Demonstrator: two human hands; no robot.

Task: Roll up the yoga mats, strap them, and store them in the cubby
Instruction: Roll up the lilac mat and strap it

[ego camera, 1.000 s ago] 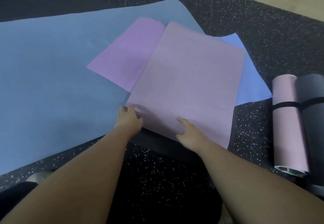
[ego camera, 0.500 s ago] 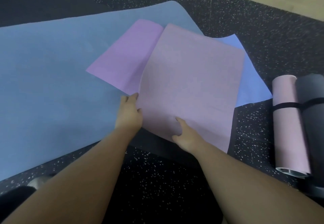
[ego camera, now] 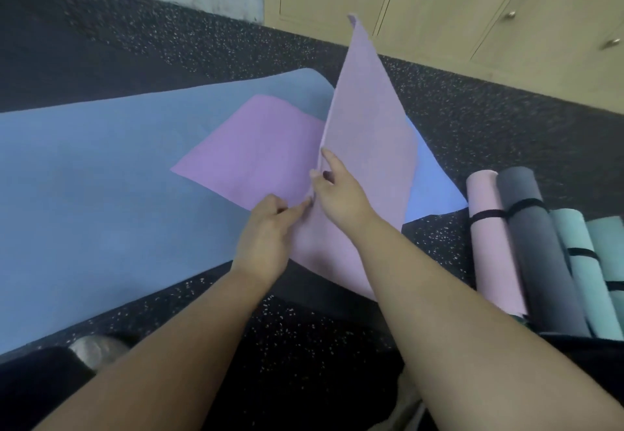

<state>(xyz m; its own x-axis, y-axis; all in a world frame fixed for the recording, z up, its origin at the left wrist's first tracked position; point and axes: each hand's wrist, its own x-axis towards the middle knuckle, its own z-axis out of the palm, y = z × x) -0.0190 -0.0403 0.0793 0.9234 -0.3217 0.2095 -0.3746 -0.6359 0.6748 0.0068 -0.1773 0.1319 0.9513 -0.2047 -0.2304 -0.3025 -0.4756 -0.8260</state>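
The raised pink mat [ego camera: 368, 133] stands as a tilted sheet in front of both hands, blocking the way straight ahead. To the right, rolled mats [ego camera: 533, 255] lie side by side on the floor, with a strip of bare speckled floor [ego camera: 435, 248] between them and the pink mat. The blue mat [ego camera: 101, 174] lies flat on the left, open above.

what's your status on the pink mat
Left hand and right hand both grip the pink mat, one flap raised. Unrolled, overlapping the blue mat. Nothing blocking.
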